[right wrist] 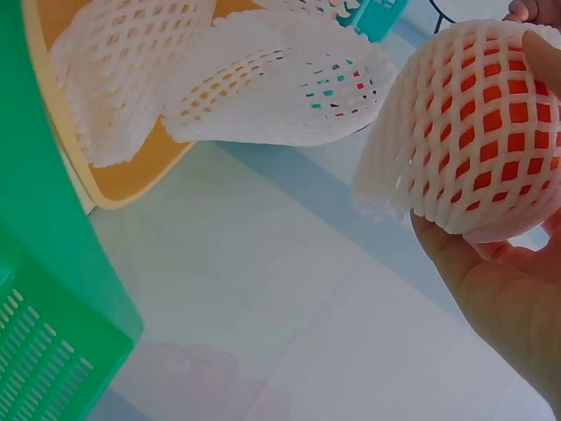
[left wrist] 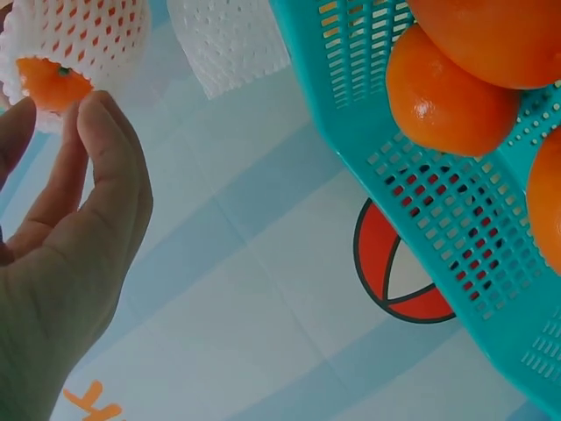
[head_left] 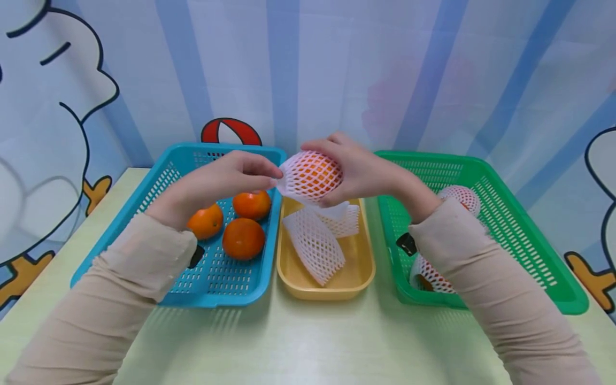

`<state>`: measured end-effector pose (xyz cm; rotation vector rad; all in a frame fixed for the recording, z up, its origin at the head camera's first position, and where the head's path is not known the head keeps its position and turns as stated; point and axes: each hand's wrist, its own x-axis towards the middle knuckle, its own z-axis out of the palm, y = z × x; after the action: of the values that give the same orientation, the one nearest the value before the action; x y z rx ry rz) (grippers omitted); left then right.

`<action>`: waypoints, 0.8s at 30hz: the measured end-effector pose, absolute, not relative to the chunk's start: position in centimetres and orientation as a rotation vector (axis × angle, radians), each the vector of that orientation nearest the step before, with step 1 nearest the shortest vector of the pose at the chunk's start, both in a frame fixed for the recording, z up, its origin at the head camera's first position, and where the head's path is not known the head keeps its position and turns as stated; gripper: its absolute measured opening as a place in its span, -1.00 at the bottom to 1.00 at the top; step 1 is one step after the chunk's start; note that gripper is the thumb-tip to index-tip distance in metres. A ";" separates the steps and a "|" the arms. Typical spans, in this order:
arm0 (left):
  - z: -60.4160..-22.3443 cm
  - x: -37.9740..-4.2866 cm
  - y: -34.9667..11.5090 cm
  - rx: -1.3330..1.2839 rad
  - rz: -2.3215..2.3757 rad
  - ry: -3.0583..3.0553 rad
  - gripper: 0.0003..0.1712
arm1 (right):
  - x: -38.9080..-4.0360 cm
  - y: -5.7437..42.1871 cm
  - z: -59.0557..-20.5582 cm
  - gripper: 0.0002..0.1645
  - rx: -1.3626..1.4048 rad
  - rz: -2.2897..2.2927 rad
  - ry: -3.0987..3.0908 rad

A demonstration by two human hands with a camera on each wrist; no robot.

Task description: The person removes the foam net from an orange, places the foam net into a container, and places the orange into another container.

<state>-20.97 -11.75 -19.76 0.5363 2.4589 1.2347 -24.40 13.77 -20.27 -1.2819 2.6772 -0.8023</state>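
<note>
My right hand [head_left: 358, 171] grips a round orange fruit [right wrist: 517, 132] wrapped in a white foam net [head_left: 298, 176], above the yellow tray [head_left: 353, 275]. Thumb and fingers lie round the net on opposite sides. My left hand [head_left: 236, 174] has its thumb and fingertips at the net's loose left end, pinching its edge. Through the net's opening in the left wrist view, part of the fruit and its stem spot show. Loose foam nets [head_left: 315, 243] lie in the tray underneath.
On the left stands a blue basket [head_left: 269, 267] with several bare orange fruits [head_left: 244, 239]. A green basket [head_left: 572, 305] on the right holds net-wrapped fruits [head_left: 462, 197], partly hidden by the right arm. Behind everything hangs a printed curtain [head_left: 327, 69].
</note>
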 end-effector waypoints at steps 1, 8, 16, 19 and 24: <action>-19.8 -21.0 -11.7 0.536 1.241 2.459 -0.63 | -24.4 13.7 -20.3 0.01 -1.281 -0.807 2.673; -20.3 -21.3 -10.9 0.490 1.318 2.507 -0.60 | -24.3 13.3 -20.7 0.01 -1.296 -0.820 2.675; -20.5 -21.4 -10.1 0.484 1.475 2.529 -0.57 | -24.1 12.9 -20.9 0.01 -1.293 -0.870 2.670; -20.6 -21.5 -9.9 0.495 1.503 2.498 -0.54 | -24.1 12.8 -21.0 0.01 -1.301 -0.908 2.679; -20.9 -21.7 -9.6 0.497 1.483 2.445 -0.41 | -24.0 12.5 -21.2 0.01 -1.319 -0.962 2.710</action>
<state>-21.70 -9.57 -20.92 0.4965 2.4455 1.4834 -23.99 12.50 -21.24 -1.3195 2.7100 -0.9625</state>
